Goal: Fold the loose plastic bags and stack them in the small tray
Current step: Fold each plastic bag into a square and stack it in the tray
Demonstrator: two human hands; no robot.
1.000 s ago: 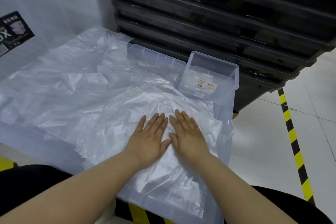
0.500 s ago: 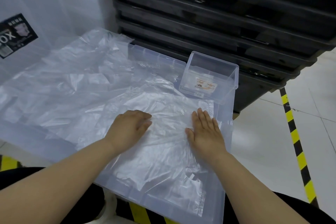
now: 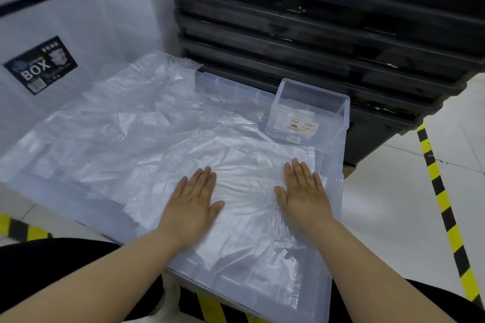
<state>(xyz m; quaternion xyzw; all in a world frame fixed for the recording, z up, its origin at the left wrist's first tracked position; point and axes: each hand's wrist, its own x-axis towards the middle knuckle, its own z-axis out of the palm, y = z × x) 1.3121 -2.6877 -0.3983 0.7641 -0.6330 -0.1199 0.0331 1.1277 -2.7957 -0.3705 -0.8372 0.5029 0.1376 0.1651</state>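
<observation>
A thin, clear plastic bag, glossy and finely wrinkled, is spread flat on a translucent plastic lid whose raised rim is seen along the right and near edges. The left hand is laid palm down on the bag at about 7 o'clock from its middle, fingers straight and close together, thumb spread out to the side. The right hand is pressed flat at about 3 o'clock, fingers likewise together and extended, nothing being gripped by either hand. More loose bags, crumpled and cloudy, are heaped over the lid from 9 to 11 o'clock. The small tray, a clear, hard, rectangular box with a printed label on its front wall, is seen standing at 1 o'clock, just beyond the bag's far edge. Stacked black crates rise behind at 12 o'clock. Open pale floor, marked by yellow-and-black tape, is left at 3 o'clock beyond the lid's right rim.
</observation>
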